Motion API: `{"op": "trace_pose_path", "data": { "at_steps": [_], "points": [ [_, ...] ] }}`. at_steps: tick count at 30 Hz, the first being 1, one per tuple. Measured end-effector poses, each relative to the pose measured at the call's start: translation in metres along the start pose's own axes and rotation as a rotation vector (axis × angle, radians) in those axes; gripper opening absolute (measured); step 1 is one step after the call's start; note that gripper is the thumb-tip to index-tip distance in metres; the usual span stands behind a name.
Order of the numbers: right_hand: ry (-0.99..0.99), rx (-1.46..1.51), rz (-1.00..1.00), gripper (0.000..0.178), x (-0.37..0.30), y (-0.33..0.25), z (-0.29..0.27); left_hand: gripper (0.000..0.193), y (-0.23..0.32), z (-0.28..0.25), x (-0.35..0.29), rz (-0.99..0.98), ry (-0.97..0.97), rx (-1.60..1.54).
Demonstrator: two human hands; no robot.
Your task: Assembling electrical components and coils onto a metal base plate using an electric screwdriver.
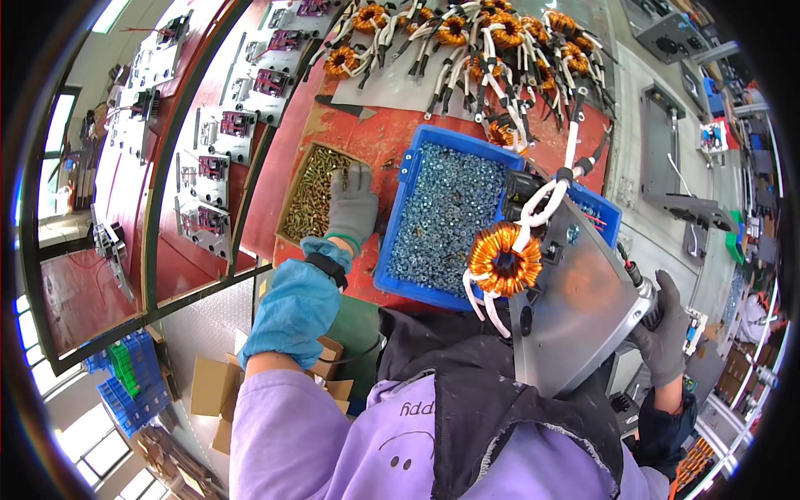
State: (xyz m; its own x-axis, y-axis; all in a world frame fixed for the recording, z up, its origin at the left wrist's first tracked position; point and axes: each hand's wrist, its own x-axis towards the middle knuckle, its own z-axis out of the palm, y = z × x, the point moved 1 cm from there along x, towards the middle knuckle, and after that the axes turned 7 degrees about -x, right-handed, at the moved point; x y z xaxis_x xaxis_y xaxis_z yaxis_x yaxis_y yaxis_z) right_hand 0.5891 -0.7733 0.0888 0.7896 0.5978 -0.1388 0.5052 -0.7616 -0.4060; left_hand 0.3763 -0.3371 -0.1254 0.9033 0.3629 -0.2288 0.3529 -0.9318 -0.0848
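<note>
Centrally, with clock positions taken from the view's middle, a copper-wound toroidal coil (483,258) sits at three o'clock on a tilted sheet-metal panel (575,312). The gloved left hand (353,200), toward ten o'clock, lies with fingers extended over brass-coloured screws (310,204) in a cardboard box (291,193); whether a screw is pinched beneath cannot be told. The gloved right hand (662,325), past three o'clock, is wrapped around what appears to be a power screwdriver (640,292) beside the panel's edge. Likely hazards follow from this layout: the panel, slanting with no hand clearly bracing it, could slip, and its corner might then knock the blue bin (425,290) of nuts (450,208) at one o'clock. The coil's white leads (550,204), looping freely, could snag the driver, while glove fabric might drag surplus screws over the box's rim.
</note>
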Motion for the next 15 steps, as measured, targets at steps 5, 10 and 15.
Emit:
{"op": "trace_pose_path", "data": {
  "at_steps": [5,10,15],
  "points": [
    [-0.047,0.030,0.078,0.078,-0.004,-0.028,-0.014,0.019,0.004,-0.048,-0.006,-0.502,0.255,-0.910],
    [-0.113,0.435,0.053,0.073,0.008,-0.075,-0.033,0.024,0.065,-0.157,0.008,-0.152,0.374,-2.182],
    [-0.131,0.285,-0.212,0.072,0.028,-0.105,-0.041,0.020,0.118,-0.230,0.009,0.112,0.041,-2.613]
  ]
}}
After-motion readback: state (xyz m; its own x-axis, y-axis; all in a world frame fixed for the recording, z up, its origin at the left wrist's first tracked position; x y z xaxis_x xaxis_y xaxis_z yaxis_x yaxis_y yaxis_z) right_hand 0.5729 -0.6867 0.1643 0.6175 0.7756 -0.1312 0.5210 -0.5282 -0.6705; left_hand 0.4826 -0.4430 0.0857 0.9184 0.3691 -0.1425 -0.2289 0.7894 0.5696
